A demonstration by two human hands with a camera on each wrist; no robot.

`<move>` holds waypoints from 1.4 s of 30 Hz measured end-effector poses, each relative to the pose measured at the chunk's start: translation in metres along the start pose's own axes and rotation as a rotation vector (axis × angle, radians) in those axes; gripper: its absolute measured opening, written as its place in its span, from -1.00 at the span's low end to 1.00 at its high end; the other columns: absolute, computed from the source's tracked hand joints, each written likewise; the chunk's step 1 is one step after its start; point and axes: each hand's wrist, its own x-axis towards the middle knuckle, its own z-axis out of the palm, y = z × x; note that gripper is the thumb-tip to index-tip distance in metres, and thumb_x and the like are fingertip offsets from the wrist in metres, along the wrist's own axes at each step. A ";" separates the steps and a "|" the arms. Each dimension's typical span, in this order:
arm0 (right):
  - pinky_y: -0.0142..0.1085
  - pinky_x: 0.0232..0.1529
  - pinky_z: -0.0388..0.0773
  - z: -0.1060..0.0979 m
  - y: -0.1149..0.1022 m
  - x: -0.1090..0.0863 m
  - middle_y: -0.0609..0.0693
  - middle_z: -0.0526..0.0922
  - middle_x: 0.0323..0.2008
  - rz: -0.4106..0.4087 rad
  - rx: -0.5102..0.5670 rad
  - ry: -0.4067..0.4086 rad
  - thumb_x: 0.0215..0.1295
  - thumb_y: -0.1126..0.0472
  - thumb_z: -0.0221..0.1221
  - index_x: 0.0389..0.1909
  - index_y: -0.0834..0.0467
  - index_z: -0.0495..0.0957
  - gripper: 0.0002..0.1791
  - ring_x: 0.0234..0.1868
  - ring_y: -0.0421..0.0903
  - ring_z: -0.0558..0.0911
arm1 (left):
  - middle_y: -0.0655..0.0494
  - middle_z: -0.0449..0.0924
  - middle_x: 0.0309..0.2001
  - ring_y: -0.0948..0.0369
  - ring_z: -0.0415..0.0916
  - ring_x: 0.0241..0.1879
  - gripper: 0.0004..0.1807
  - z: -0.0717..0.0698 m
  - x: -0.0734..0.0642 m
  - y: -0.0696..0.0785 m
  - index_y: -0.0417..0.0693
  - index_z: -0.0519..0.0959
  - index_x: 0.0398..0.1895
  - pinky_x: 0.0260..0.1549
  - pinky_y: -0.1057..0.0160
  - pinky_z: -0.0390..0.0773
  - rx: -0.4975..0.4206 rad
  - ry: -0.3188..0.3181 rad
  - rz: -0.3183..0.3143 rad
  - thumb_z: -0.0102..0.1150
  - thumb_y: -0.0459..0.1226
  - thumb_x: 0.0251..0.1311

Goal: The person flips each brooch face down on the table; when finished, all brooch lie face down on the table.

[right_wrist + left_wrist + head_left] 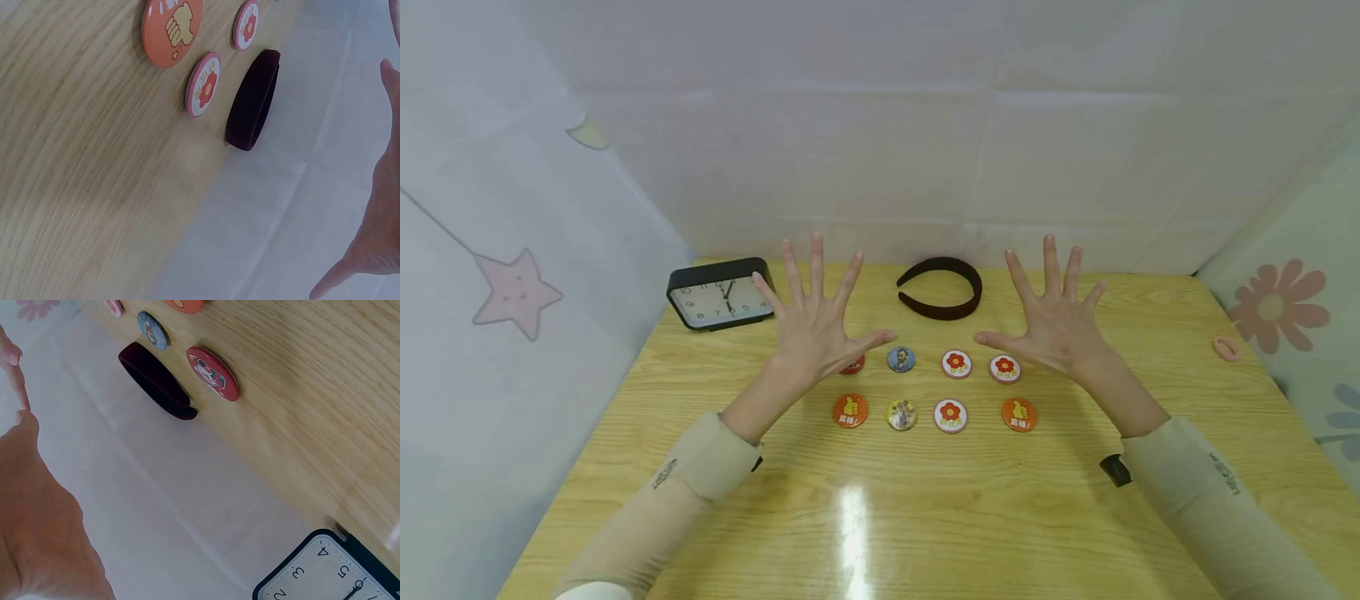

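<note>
In the head view both hands are raised over the table with fingers spread wide, holding nothing. The left hand (pixel 814 333) overlaps a red badge (pixel 853 365) and the corner of a black alarm clock (pixel 722 293). On the other side, the right hand (pixel 1060 329) has its thumb pointing inward, above a white badge with a red flower (pixel 1004 368). Between the hands lie a blue portrait badge (pixel 901 359) and another flower badge (pixel 957 364). A nearer row has two orange thumbs-up badges (pixel 851 411), a yellowish badge (pixel 902 414) and a third flower badge (pixel 951 415).
A dark headband (pixel 977 292) lies behind the badges, close to the white cloth backdrop (pixel 880 167). Toward the right edge of the wooden table (pixel 925 517) sits a small pink ring-shaped item (pixel 1227 348). Patterned cloth hangs at both sides.
</note>
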 end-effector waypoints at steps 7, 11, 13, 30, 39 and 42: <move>0.68 -0.02 -0.23 -0.001 -0.001 0.002 0.08 -0.79 0.42 -0.001 0.000 0.001 -0.06 -0.63 0.07 0.55 -0.20 -0.40 0.30 0.36 0.30 -0.68 | -0.12 -0.84 0.46 -0.26 -0.86 0.37 0.26 0.002 -0.001 -0.005 0.44 -0.50 0.51 0.08 -0.54 -0.62 0.028 -0.030 -0.012 -0.29 0.68 -0.20; 0.66 0.02 -0.20 0.000 -0.005 0.006 0.08 -0.70 0.46 -0.023 0.056 -0.016 0.00 -0.61 0.05 0.53 -0.21 -0.47 0.27 0.39 0.30 -0.62 | -0.17 -0.70 0.50 -0.30 -0.67 0.42 0.25 0.005 -0.001 -0.008 0.41 -0.55 0.50 0.17 -0.55 -0.43 -0.100 -0.064 0.025 -0.25 0.65 -0.13; 0.60 0.12 -0.22 0.003 -0.011 0.011 0.07 -0.58 0.51 -0.052 0.130 -0.049 0.07 -0.57 0.04 0.54 -0.17 -0.46 0.23 0.43 0.22 -0.57 | -0.21 -0.53 0.52 -0.31 -0.44 0.45 0.22 0.009 -0.003 -0.010 0.38 -0.59 0.49 0.23 -0.50 -0.14 -0.253 -0.113 0.061 -0.19 0.58 -0.03; -0.06 0.37 0.23 0.090 -0.112 0.050 0.22 0.30 0.38 -0.360 0.263 -0.289 0.37 -0.11 0.16 0.38 0.31 0.28 -0.25 0.44 0.15 0.19 | -0.29 -0.01 0.48 -0.18 -0.04 0.45 -0.11 0.081 -0.024 -0.045 -0.28 0.01 0.51 0.35 -0.19 0.09 -0.465 -0.384 0.210 0.00 0.13 0.38; -0.05 0.35 0.27 0.111 -0.130 0.056 0.18 0.37 0.34 -0.357 0.197 -0.283 0.40 -0.12 0.12 0.33 0.26 0.38 -0.33 0.37 0.14 0.32 | -0.33 0.22 0.37 -0.28 0.14 0.35 -0.32 0.092 -0.023 -0.040 -0.25 0.36 0.35 0.26 -0.24 0.23 -0.409 -0.290 0.249 0.05 0.06 0.38; -0.06 0.29 0.36 0.114 -0.134 0.058 0.15 0.46 0.28 -0.360 0.153 -0.241 0.39 -0.11 0.13 0.29 0.22 0.44 -0.39 0.29 0.12 0.43 | -0.33 0.27 0.34 -0.29 0.19 0.33 -0.37 0.091 -0.025 -0.040 -0.25 0.42 0.30 0.25 -0.23 0.25 -0.437 -0.259 0.239 0.08 0.04 0.37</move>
